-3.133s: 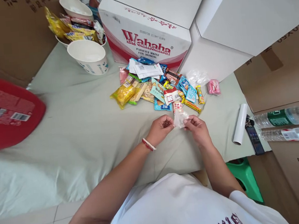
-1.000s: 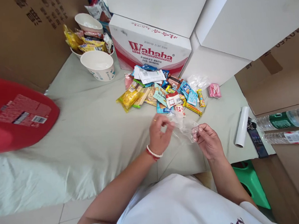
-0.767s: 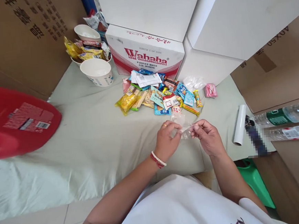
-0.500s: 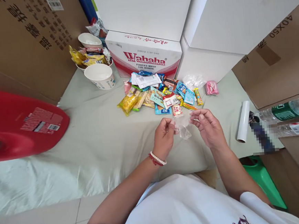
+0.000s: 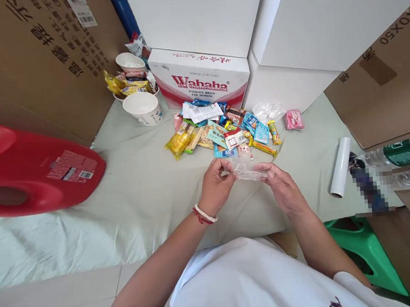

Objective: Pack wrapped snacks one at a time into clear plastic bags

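Observation:
A small clear plastic bag (image 5: 246, 169) is stretched between both hands just above the pale green cloth (image 5: 130, 192). My left hand (image 5: 216, 185), with a bead bracelet at the wrist, pinches its left edge. My right hand (image 5: 279, 185) pinches the right edge. Right behind the bag lies a pile of small snack packets (image 5: 220, 131) in yellow, blue, red and green wrappers. A pink packet (image 5: 293, 119) lies apart at the pile's right, beside another crumpled clear bag (image 5: 268, 110).
A white Wahaha carton (image 5: 199, 80) and plain white boxes (image 5: 287, 28) stand behind the pile. Paper bowls (image 5: 143, 108), one holding snacks, sit at back left. A red plastic container (image 5: 32, 169) lies left. A white roll (image 5: 340, 167), water bottles (image 5: 396, 152) and a green stool (image 5: 365, 249) are right.
Both hands kept working the clear bag; it hung loosely between them, and now it is pulled out flat and wide. The camera view shifted a little.

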A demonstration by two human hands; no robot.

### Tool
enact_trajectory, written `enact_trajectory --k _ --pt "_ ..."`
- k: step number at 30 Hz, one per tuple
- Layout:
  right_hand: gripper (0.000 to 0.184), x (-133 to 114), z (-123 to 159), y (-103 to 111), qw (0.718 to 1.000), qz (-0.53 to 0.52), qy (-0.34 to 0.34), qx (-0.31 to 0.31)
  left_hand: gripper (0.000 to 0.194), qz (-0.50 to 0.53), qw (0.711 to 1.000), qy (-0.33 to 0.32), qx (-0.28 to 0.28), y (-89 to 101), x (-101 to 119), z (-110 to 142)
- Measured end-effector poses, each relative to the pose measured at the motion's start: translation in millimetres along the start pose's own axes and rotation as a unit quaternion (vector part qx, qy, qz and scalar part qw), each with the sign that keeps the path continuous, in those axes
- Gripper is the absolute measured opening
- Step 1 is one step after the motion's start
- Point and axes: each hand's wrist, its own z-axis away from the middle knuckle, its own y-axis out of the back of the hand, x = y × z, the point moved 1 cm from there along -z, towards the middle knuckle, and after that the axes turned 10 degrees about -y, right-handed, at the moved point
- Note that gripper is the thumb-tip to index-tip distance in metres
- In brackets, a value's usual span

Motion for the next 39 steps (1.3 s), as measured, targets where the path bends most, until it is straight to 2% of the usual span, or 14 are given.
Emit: enact_trajectory --k 2,6,11,12,14,16,17,19,23,26,29,31,35,39 --pt "0.034 -3.8 -1.3 -2.6 1.0 0.017 -0.003 0.007 0.012 -0.017 1.0 -0.01 -0.012 -1.9 4.1 -0.6" --pt "0.019 -11.6 -4.2 -2.1 0.998 -0.003 0.01 0.066 0.016 -0.054 0.996 -0.032 -0.059 -2.7 13.1 0.2" --pt "0.02 -23.2 0.1 11.5 0.985 -0.146 -0.091 0.016 0.027 -0.076 0.991 -0.03 -0.107 17.6 23.3 -16.1" --pt "0.022 -24.8 2.5 11.6 0.98 -0.166 -0.113 0.008 0.029 -0.077 0.993 -0.032 -0.081 23.5 24.1 -21.4" --pt "0.026 -26.1 7.0 7.4 0.97 -0.19 -0.15 0.005 0.036 -0.099 0.994 -0.039 0.034 36.5 23.4 -28.9" --pt "0.03 -25.4 9.9 -0.3 0.964 -0.206 -0.167 0.023 0.04 -0.131 0.978 -0.039 0.157 48.5 19.4 -26.2" --pt "0.031 -24.3 10.4 -4.6 0.961 -0.216 -0.168 0.038 0.038 -0.142 0.972 -0.032 0.183 52.6 16.3 -20.0" --pt "0.032 -21.5 9.4 -13.2 0.955 -0.242 -0.161 0.063 0.035 -0.138 0.979 -0.005 0.151 55.2 9.3 0.5" --pt "0.033 -16.2 3.9 -31.0 0.949 -0.268 -0.142 0.081 0.058 -0.091 0.995 0.045 -0.017 36.1 -2.3 44.0" --pt "0.033 -14.9 1.2 -45.5 0.955 -0.256 -0.142 0.054 0.057 -0.117 0.991 0.049 -0.032 14.0 -7.8 47.9" --pt "0.035 -15.9 0.5 -50.5 0.961 -0.231 -0.149 0.034 0.046 -0.118 0.993 0.027 0.004 2.7 -11.3 32.5" --pt "0.037 -17.3 -0.1 -43.5 0.962 -0.223 -0.147 0.057 0.045 -0.065 0.996 0.031 0.05 4.1 -13.5 22.8" --pt "0.039 -20.0 -2.3 -12.8 0.955 -0.23 -0.166 0.081 0.05 0.04 0.989 0.078 0.118 18.0 -18.5 14.6" --pt "0.041 -20.2 -8.5 18.4 0.943 -0.231 -0.235 0.045 0.052 0.021 0.984 0.118 0.129 34.0 -22.2 11.0"
